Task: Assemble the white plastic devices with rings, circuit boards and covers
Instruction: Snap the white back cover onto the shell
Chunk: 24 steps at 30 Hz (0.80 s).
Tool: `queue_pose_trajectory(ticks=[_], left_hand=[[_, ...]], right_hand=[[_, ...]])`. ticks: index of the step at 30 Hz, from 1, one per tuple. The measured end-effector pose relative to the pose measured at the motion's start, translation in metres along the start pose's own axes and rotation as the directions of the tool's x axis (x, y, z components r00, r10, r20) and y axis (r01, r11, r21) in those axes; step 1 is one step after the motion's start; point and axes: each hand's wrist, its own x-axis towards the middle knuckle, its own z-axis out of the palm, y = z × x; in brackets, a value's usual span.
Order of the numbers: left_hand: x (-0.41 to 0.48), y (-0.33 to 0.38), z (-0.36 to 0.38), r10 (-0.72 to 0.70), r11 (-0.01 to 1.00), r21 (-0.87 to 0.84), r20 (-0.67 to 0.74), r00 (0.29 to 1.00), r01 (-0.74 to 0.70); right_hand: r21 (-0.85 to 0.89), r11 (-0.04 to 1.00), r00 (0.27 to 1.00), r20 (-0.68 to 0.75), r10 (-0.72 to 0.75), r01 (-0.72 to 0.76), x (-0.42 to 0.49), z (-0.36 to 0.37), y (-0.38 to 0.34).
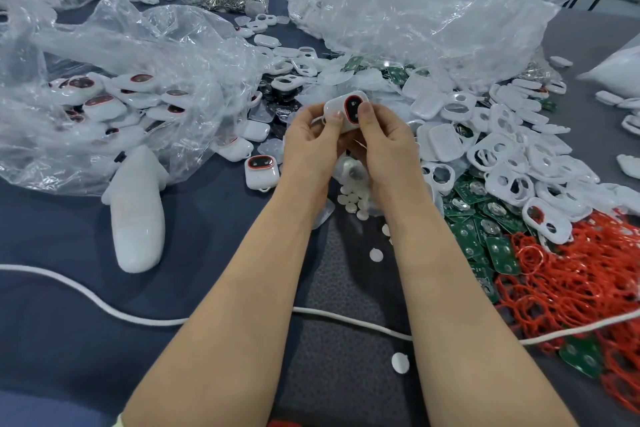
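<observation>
— Where's the white device [341,111]?
— In the head view it's held above the table [52,236], clamped between both hands. The left hand [311,139] has its thumb on the white face, and the right hand [384,139] has its thumb on the red-ringed dark window.
— And the parts?
— To the right of the device are white covers [512,163], nearer the person green circuit boards [485,225], then red rings [571,281]. To its left lies a finished unit [261,172], beside a clear bag [114,104] holding more.

Circuit boards [498,250] left of rings [571,274]
</observation>
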Motion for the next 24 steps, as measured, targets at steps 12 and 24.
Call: queue_pose_trajectory(ticks=[12,24], left_hand=[[-0.0001,-0.0027,0.0011,-0.01,0.999,-0.051,-0.017,1.0,0.009],[-0.0006,-0.0025,0.0023,0.006,1.0,0.027,0.017,1.0,-0.007]], right_hand=[[0.028,0.997,0.997,-0.024,0.077,-0.076,-0.0008,0.0028,-0.0026],[-0.023,0.999,0.999,-0.015,0.034,-0.035,0.0012,0.0023,-0.0008]])
